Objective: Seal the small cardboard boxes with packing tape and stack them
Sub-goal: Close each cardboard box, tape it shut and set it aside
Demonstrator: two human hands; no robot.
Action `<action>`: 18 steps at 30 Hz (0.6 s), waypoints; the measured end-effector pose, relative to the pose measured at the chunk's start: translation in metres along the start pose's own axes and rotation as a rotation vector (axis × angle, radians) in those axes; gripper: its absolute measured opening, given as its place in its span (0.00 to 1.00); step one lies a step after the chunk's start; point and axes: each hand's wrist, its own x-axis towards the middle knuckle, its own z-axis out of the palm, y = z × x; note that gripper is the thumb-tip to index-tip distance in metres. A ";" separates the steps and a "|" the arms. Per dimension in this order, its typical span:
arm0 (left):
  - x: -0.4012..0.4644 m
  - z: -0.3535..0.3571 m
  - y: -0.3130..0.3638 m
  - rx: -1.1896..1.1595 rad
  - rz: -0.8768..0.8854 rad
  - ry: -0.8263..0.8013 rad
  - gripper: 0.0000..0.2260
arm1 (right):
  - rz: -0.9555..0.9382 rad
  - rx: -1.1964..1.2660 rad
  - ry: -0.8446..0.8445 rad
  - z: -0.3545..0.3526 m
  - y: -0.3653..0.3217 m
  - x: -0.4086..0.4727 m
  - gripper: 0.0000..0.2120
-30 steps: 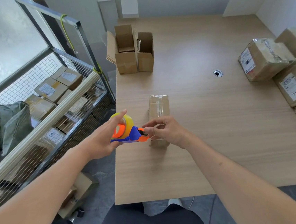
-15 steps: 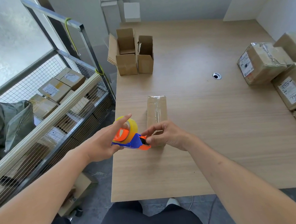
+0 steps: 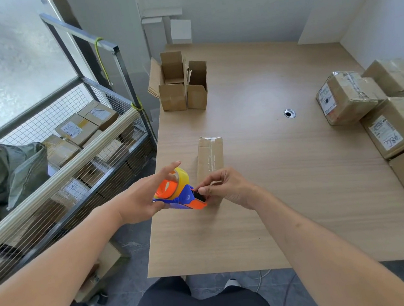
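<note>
A small closed cardboard box [image 3: 210,157] lies lengthwise on the wooden table [image 3: 286,194], with tape along its top seam. In front of its near end I hold a blue and orange tape dispenser [image 3: 179,192] carrying a yellowish roll. My left hand [image 3: 141,198] grips the dispenser from the left, index finger stretched over the roll. My right hand [image 3: 224,187] pinches at the dispenser's front end, where the tape comes out, and covers the box's near end. Two open small boxes [image 3: 184,90] stand side by side at the table's far left.
Several taped parcels with labels [image 3: 369,109] are piled along the table's right edge. A wire cage cart [image 3: 77,150] full of parcels stands left of the table, with a green sack [image 3: 5,171] in it. A cable hole [image 3: 289,113] sits mid-table.
Both hands and the dispenser stay at the box's near end; the right fingers have shifted slightly on the dispenser's front. The view has tilted a little.
</note>
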 end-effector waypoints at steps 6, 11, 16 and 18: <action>0.002 -0.008 0.011 0.019 -0.013 -0.025 0.47 | 0.063 -0.020 0.021 0.001 -0.021 -0.007 0.12; 0.004 -0.013 0.016 0.024 0.003 -0.019 0.47 | 0.034 0.041 0.053 0.003 -0.026 -0.016 0.16; 0.004 -0.014 0.017 0.041 0.002 -0.032 0.47 | 0.082 0.122 0.042 0.000 -0.022 -0.020 0.19; 0.006 -0.013 0.018 0.039 0.001 -0.035 0.46 | 0.040 0.051 0.069 0.001 -0.019 -0.022 0.12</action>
